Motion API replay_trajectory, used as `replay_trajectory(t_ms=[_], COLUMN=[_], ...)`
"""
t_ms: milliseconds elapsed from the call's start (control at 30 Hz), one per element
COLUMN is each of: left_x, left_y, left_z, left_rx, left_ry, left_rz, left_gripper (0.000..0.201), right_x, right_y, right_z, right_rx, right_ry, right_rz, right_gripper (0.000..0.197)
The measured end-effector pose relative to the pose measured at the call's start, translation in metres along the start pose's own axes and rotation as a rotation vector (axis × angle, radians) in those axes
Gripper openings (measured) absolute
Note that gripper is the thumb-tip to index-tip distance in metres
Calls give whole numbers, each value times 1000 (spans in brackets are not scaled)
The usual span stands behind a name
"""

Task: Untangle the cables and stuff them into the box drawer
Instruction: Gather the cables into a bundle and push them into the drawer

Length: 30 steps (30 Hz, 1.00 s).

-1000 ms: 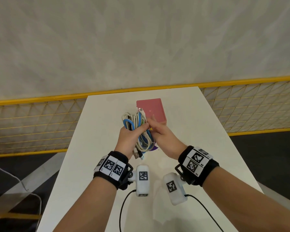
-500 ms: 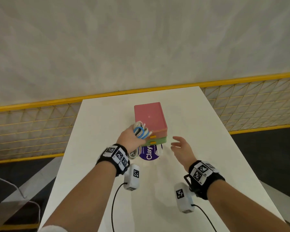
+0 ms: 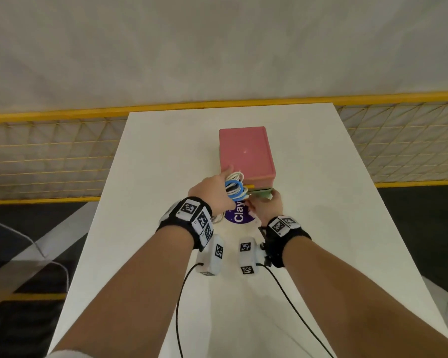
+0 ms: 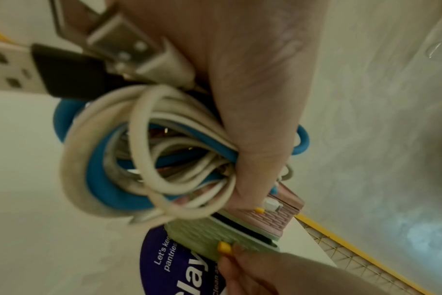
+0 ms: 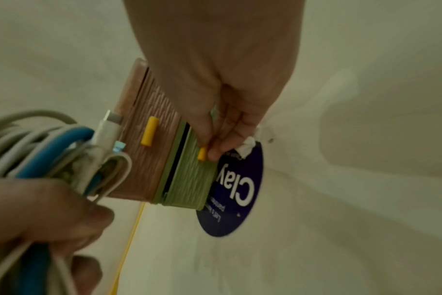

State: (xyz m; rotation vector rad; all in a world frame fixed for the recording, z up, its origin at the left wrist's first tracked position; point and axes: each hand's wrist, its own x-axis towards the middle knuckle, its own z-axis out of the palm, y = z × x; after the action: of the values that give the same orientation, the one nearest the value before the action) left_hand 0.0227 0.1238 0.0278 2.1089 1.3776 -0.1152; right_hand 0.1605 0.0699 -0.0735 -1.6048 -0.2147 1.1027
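Pink box sits mid-table; my right hand pinches the green drawer's yellow knob. I should pull straight out, while my left hand grips the cables just beside it.

Lighting's soft and even from above, kinda dim and yellowish. Faint shadows on the desk. Head view bends hard at the edges. Both wrist views are smeary, the close-up plugs especially out of focus.
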Motion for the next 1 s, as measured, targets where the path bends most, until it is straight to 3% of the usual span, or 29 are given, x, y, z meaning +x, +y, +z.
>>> replay_trajectory(t_ms=[167,267,400,467,533,700,800,900,1000], left_x=[-2,-3,-13,-21,-26,-18,-5,11,24], left_y=[-1,-2,-7,-7,-5,21,38,48,52], left_z=[-1,-2,5,12,19,43,61,78,88], left_rx=[11,-17,-130,-148,-119,280,432,423,400], left_ry=[-14,-19,132,204,199,6,-45,-3,45], left_rz=[22,39,67,87,116,166,106,-2,-60], left_gripper=[100,98,67,49,43,25,19,17,24], right_x=[-38,-61,-49,-36,-31,-44,-48,-51,-46], right_y=[27,26,5,-6,-12,-2,1,6,11], right_z=[-24,-33,-31,-31,-35,-48,-53,-56,-56], right_rx=[-68,-258,-507,-598,-671,-757,-839,-1039,-1214], right_ry=[9,115,232,151,14,-130,-164,-287,-307], right_rz=[-44,-85,-227,-255,-217,-283,-474,-656,-634], right_gripper=[44,62,66,63,65,82,91,96,84])
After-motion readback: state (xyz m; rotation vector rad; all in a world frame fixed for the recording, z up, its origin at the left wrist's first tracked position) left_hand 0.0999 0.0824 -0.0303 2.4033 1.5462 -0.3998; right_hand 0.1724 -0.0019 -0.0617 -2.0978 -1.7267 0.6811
